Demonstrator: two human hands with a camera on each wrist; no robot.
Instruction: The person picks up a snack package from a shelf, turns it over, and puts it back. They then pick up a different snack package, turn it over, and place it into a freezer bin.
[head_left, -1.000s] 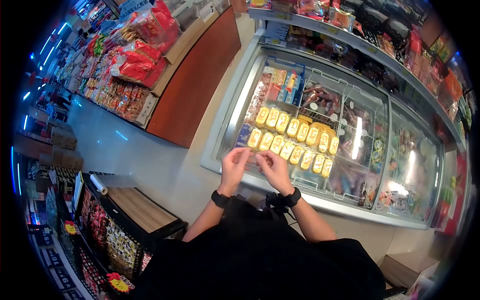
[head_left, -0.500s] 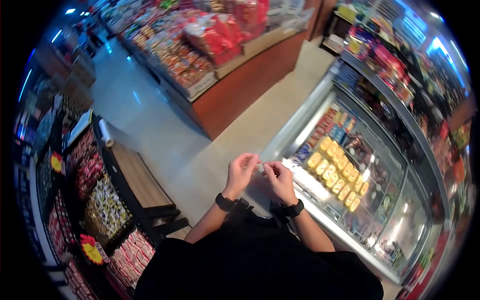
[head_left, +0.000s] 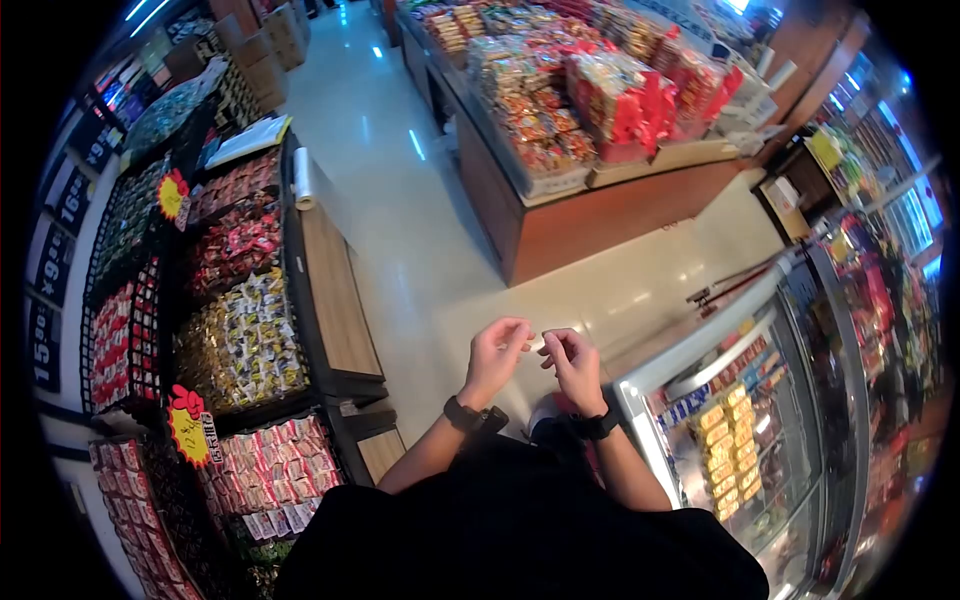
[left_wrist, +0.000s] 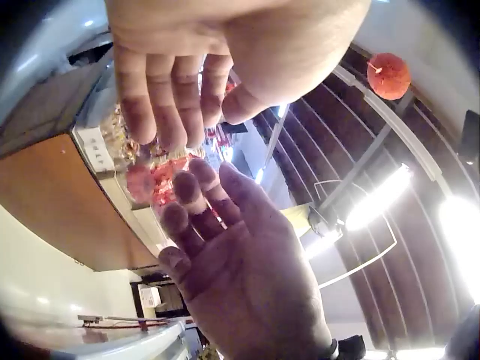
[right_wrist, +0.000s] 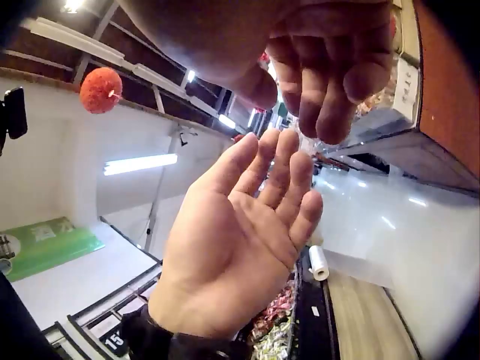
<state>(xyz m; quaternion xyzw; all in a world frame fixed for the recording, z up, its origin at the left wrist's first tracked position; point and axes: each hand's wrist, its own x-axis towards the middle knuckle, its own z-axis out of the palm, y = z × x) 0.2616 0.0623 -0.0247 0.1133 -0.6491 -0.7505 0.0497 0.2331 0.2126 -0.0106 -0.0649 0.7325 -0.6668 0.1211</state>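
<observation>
My left hand (head_left: 493, 358) and right hand (head_left: 574, 368) are held up before the body, a small gap between their fingertips. Neither holds anything. In the left wrist view the left hand (left_wrist: 225, 37) hangs from the top with loosely bent fingers, facing the right hand (left_wrist: 255, 277), whose palm shows below. The right wrist view has the right hand (right_wrist: 300, 52) at the top and the open palm of the left hand (right_wrist: 232, 240) beneath it. Each wrist wears a black band. Nearest to the hands is the glass-topped freezer (head_left: 640, 385), off to the right.
Left stands a candy rack (head_left: 250, 340) with price signs and a wooden ledge (head_left: 340, 300) bearing a plastic roll (head_left: 303, 180). Ahead, a brown counter (head_left: 590, 230) carries bagged snacks (head_left: 610, 100). Yellow packs (head_left: 730, 450) lie in the freezer. Tiled floor (head_left: 420, 290) runs between.
The view has swung left, so the freezer has slid to the right and the candy rack and snack counter have come further into view. Both hands keep nearly the same pose, fingertips close together.
</observation>
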